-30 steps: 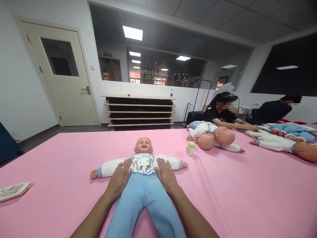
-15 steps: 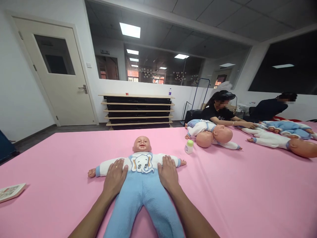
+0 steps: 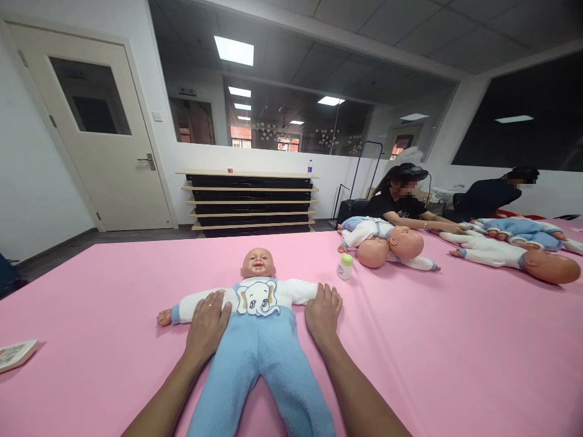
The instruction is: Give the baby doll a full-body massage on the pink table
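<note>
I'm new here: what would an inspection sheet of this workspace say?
Surface: pink tabletop, lightly creased at right.
Main thing: doll in an elephant-front outfit, face up, arms spread.
Clutter: upright green-capped jar, other dolls at right, flat item at left edge.
Hands: left hand on one sleeve; right hand on the other, near its end.
Cables: thin cord at a co-worker's headset.
Surroundings: closed door, low stack, window, another person.

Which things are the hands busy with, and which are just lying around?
Busy with:
smiling doll
left hand, on one doll arm
right hand, over the other

Lying around:
green-lidded jar
two heaped dolls
bottle, at the back
</note>
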A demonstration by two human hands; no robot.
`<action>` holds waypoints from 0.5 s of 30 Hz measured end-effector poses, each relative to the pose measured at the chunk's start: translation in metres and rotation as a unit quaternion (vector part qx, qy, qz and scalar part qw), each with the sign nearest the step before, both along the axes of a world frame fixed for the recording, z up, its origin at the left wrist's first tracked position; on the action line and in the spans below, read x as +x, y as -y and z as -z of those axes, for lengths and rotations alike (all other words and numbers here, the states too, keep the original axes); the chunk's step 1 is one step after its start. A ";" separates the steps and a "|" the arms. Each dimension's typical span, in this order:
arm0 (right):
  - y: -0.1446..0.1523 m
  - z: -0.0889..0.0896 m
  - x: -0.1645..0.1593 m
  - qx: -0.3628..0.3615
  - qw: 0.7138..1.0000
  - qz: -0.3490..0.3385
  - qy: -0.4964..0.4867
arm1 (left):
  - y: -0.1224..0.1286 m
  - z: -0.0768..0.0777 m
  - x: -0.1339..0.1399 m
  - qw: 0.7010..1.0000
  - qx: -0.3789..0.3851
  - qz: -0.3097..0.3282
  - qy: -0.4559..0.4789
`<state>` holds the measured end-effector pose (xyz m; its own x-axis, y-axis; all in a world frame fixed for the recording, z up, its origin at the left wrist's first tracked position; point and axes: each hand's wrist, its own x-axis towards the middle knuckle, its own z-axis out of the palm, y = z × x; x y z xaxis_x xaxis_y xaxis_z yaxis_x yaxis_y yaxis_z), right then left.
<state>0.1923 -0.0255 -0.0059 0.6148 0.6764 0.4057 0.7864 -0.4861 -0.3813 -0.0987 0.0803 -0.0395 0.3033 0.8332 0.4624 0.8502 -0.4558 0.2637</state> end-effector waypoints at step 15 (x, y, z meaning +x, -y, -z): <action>0.001 -0.009 -0.027 -0.052 0.942 -0.328 -0.032 | 0.012 -0.013 0.002 0.983 -0.058 0.172 0.043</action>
